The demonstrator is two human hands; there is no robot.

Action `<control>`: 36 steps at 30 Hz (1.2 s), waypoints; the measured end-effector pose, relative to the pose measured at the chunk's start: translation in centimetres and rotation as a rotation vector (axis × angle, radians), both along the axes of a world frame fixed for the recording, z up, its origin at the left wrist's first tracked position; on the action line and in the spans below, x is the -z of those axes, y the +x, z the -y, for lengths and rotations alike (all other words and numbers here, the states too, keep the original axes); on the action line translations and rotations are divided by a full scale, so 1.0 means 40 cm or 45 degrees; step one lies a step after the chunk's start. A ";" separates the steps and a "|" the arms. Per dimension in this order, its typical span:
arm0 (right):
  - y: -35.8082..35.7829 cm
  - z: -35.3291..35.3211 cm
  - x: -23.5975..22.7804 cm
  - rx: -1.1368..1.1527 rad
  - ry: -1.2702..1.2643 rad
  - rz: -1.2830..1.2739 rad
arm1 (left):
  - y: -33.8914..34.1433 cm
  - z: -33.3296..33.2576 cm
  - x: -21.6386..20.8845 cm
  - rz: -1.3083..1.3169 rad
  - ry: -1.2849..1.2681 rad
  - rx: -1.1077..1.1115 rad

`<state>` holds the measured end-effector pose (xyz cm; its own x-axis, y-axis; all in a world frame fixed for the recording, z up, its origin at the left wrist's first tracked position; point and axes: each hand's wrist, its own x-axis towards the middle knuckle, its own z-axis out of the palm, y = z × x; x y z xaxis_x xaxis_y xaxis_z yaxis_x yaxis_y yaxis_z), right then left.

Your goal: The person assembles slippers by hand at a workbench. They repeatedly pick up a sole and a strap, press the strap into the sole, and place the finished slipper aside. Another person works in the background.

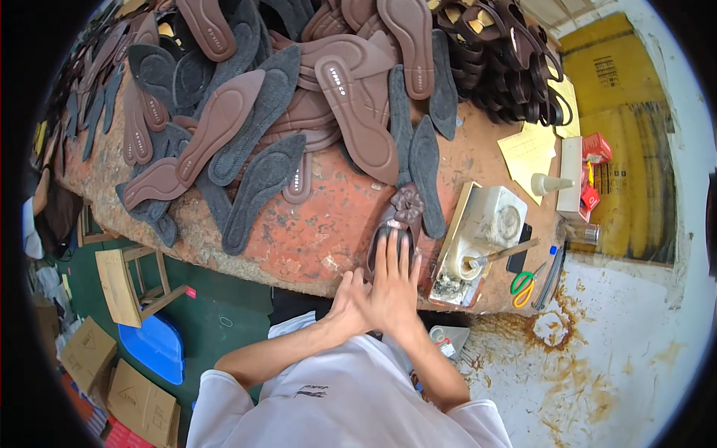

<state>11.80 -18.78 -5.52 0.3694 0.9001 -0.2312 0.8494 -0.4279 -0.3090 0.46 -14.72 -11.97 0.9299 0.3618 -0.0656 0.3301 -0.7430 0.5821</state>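
A dark brown shoe (405, 207) with a flower ornament on its upper lies at the table's near edge, toe pointing away from me. My right hand (393, 287) reaches into its opening, fingers stretched out and pressed flat on the inside. Beside it, my left hand (349, 300) has its fingers curled at the shoe's near left side, by the heel. The heel itself is mostly hidden behind my hands. Just beyond the shoe, a brown insole (358, 123) and a dark grey insole (425, 175) belong to a large loose pile.
Right of the shoe stands a glue pot (457, 267) with a brush (504, 252) in it. Green-and-orange scissors (525, 287) lie farther right. Stacked dark sandals (508, 60) fill the far right. A wooden stool (119, 287) and cardboard boxes (142, 403) are on the floor at left.
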 end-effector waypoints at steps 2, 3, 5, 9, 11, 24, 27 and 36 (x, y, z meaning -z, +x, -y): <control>0.039 -0.044 0.019 0.048 0.020 -0.076 | 0.009 0.005 0.005 -0.017 -0.026 -0.019; 0.023 -0.025 0.012 0.021 0.023 -0.057 | 0.001 -0.002 0.027 -0.063 0.066 0.040; -0.028 0.057 -0.006 -0.030 0.026 -0.017 | -0.005 0.001 0.042 -0.047 0.152 0.059; 0.067 -0.055 0.051 0.068 0.006 -0.017 | 0.032 -0.003 -0.001 -0.054 -0.025 -0.071; 0.095 -0.106 0.000 0.092 -0.107 -0.130 | 0.042 -0.012 -0.020 -0.178 -0.121 -0.029; 0.054 -0.008 0.039 0.028 -0.050 -0.036 | 0.028 0.008 0.016 -0.122 0.244 -0.030; 0.091 -0.164 -0.031 0.138 -0.375 -0.204 | 0.015 0.034 0.041 0.003 -0.023 -0.099; 0.107 -0.131 0.076 -0.065 0.013 0.228 | 0.043 0.054 0.055 0.144 0.191 -0.212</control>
